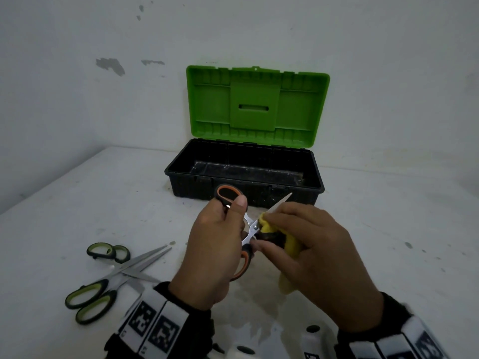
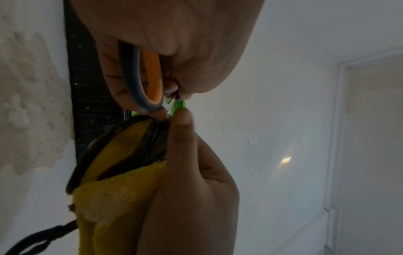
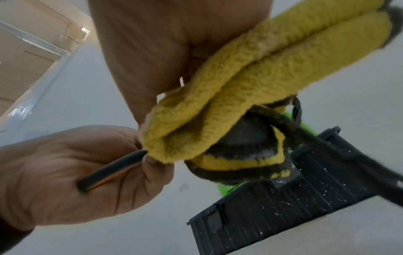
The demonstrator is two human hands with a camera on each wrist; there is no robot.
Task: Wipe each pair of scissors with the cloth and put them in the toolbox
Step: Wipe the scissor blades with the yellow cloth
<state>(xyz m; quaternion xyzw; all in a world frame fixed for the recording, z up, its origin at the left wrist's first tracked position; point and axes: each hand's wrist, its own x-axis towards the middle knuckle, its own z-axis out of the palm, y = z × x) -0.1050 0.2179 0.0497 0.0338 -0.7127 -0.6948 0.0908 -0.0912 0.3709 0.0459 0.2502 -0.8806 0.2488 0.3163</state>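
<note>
A pale wall (image 1: 77, 73) with grey patches of flaked paint fills the upper half of the head view, and a white, stained surface (image 1: 388, 229) fills the lower half. No brand or readable writing shows; only black-and-white square code markers (image 1: 153, 325) sit on the wrist bands at the bottom of the frame. In the left wrist view a pale door frame (image 2: 335, 138) runs down the right side.

At centre stands the toolbox (image 1: 181, 182), a black tub with its green lid (image 1: 256, 104) raised open against the wall.

At lower left of the frame two pairs of green-handled scissors (image 1: 108, 283) lie crossed on the surface.

In front of the toolbox, the left hand (image 1: 215, 250) grips the handles of the orange-handled scissors (image 1: 250, 226), their blade tip pointing toward the upper right. The right hand (image 1: 318, 252) clasps the yellow cloth (image 1: 287, 244) folded around the blade near the pivot, hiding most of it.
</note>
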